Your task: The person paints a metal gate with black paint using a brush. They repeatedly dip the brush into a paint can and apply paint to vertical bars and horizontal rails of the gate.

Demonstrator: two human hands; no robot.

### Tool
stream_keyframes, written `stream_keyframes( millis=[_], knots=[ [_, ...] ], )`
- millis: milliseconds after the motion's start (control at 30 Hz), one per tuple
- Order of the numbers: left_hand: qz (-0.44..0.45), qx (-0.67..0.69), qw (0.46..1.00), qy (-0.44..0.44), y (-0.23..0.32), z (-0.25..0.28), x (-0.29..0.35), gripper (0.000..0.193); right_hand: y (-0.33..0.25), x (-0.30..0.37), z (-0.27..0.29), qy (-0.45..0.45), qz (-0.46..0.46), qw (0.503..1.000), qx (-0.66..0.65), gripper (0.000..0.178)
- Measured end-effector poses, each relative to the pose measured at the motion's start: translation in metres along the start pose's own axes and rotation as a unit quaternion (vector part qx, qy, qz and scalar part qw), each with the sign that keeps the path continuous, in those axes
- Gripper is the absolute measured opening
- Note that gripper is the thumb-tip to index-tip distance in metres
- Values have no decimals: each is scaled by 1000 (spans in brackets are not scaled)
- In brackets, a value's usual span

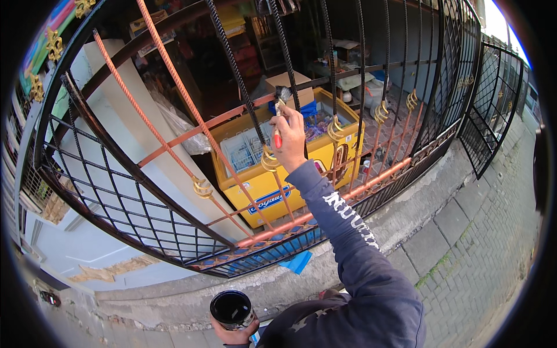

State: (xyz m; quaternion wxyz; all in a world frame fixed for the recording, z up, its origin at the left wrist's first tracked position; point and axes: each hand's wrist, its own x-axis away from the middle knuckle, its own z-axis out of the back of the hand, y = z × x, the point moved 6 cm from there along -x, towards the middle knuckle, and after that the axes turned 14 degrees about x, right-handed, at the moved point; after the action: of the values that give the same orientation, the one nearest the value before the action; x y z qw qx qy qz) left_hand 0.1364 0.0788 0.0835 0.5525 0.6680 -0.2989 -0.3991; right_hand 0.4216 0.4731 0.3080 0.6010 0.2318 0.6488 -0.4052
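My right hand (292,136) is closed around a paintbrush (278,138) with a red-tipped handle, its dark bristles pointing up. The brush head is at a flat crossbar (226,116) of a metal fence, between two twisted upright rods. Left of the brush the crossbar is reddish-brown; to its right it looks black. Low at the bottom, my left hand (232,335) grips an open paint can (231,308) with black paint inside. Several rods are black above, while the left rods (174,75) and lower parts are still reddish. Gold crescent ornaments (269,159) sit on the rods.
Behind the fence stands a yellow chest freezer (290,200) with a cardboard box (288,82) on it. A black lattice panel (125,191) curves along the left. A blue scrap (297,262) lies by the concrete ledge (400,223); grey paving (476,261) runs along the right.
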Motion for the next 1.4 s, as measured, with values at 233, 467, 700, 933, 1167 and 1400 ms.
stream_keyframes(
  millis=[233,467,700,933,1167,1400],
  knots=[
    [11,-6,1000,24,7,-21,8,107,12,-2,10,22,36,999,-21,30],
    [39,-54,998,17,2,-36,17,104,35,5,5,25,62,997,-40,35],
    [19,-15,999,30,1,-51,20,104,42,14,2,3,67,996,-63,36],
    [19,-13,999,22,18,-68,21,106,40,18,0,-4,78,992,-100,35],
    [11,-30,999,18,11,-64,23,110,35,14,4,8,0,974,-227,22],
    [26,-26,999,22,3,-58,27,111,83,20,-11,23,-305,819,-485,12]
  ],
)
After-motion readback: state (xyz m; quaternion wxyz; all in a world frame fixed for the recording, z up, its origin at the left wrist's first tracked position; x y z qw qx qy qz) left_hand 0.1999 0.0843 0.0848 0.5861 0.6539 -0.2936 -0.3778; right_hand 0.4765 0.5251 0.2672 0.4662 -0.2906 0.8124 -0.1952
